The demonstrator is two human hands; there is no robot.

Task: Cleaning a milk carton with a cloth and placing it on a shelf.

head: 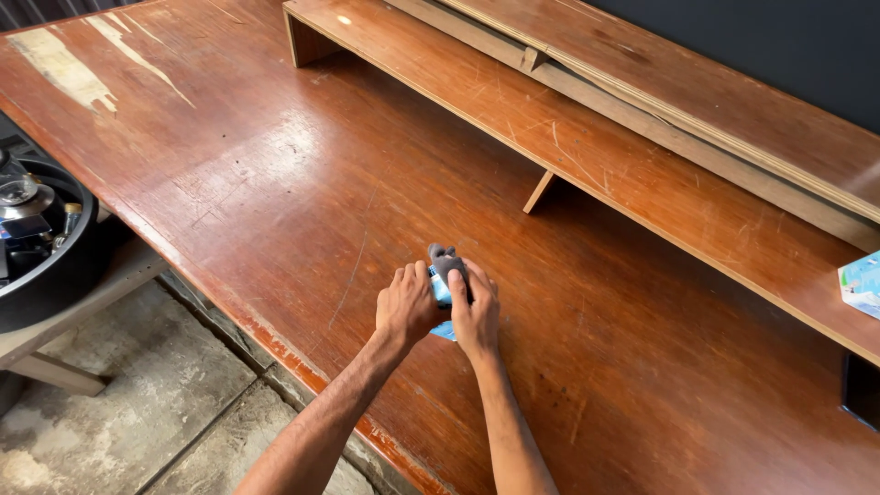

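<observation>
Head view. Left hand, at the lower centre of the frame, is curled with its fingers closed against the left side of a small dark grey object. Right hand sits just beside it, touching it, with the fingers laid over the top and right side of the same object and closed on it. Both hands are clamped on the grey object together; it sticks up slightly above the fingertips. What kind of object it is cannot be told from this view.

Beneath and between the hands lies a light blue packet, partly covered; one corner shows below the hands, and a strip shows between them. It rests on the worktop, a broad reddish-brown wooden surface with scratches and, at the upper left of the frame, worn pale patches.

Along the upper right of the frame runs a raised wooden shelf on short supports, with a further board lying on top of it. At the right edge a second light blue packet rests on that shelf, well apart from the hands.

At the left edge of the frame a black round tub holds metal items, standing on a low board above the concrete floor
</observation>
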